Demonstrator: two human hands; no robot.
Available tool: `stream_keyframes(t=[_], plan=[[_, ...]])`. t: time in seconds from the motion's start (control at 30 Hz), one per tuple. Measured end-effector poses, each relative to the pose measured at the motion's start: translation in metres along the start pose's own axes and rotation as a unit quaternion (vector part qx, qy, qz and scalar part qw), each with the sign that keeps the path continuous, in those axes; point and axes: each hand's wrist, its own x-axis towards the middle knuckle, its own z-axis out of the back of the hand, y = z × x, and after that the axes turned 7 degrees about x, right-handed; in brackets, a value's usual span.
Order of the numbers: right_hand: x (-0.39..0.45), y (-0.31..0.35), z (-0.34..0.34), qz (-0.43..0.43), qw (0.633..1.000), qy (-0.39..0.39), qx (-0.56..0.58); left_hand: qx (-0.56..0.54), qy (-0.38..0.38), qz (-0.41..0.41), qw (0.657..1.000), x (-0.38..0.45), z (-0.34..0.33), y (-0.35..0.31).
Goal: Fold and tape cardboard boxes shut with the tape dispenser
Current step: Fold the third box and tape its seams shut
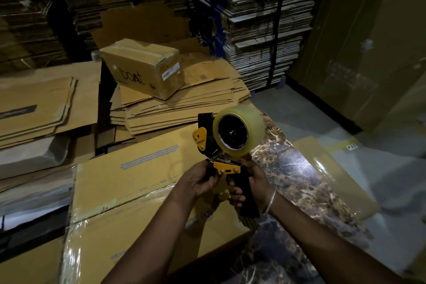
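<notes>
Both hands' fingers grip the tape dispenser [227,143] above a taped box [129,191]; flattened cartons [179,104] behind.

Dispenser held over a box on the table, cardboard stacked all round.

The dispenser [227,145] is between both hands: right hand [251,185] round its handle, left hand [202,180] at its front. Below them a taped box [129,193] lies on the table [299,180]. Behind it a small box [144,67] sits on a pile of flat sheets [179,104]. More sheets [39,108] lie left; bundles [267,30] stand behind right.
</notes>
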Motion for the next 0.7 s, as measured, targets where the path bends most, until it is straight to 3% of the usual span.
stream_keyframes(t=[0.27, 0.47, 0.7], plan=[[-0.006, -0.002, 0.001, 0.011, 0.999, -0.031, 0.003, 0.054, 0.001, 0.028, 0.998, -0.006, -0.002, 0.006], [-0.008, -0.005, 0.006, 0.005, 1.000, -0.004, 0.011, 0.107, 0.024, 0.025, 0.994, -0.006, -0.007, 0.005], [-0.019, 0.001, 0.017, -0.004, 0.999, 0.029, 0.042, 0.144, -0.026, 0.034, 0.989, -0.019, -0.002, -0.021]])
